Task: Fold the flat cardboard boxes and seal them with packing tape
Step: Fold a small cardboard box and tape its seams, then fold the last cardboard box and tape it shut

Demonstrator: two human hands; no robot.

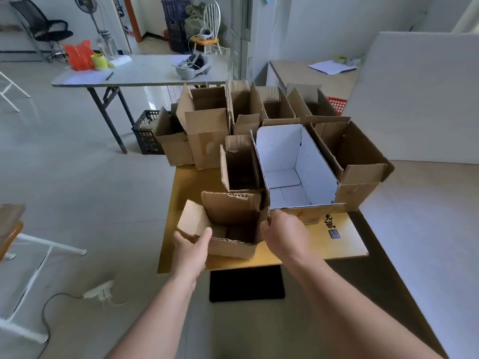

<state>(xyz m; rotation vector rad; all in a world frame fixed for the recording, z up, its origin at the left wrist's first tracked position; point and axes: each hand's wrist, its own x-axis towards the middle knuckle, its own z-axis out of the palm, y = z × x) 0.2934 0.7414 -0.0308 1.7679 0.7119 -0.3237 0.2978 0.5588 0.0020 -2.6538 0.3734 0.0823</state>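
Where the head camera looks down on the yellow worktop (337,244), a small open brown box (233,221) stands at its near edge, held from both sides. The left hand (190,248) grips the box's left flap at the near corner, fingers curled round the cardboard. The right hand (285,235) holds the box's right wall, fingers closed over its top edge. Just behind it stands a white-lined box (298,161), with more open brown boxes (204,130) crowded beyond.
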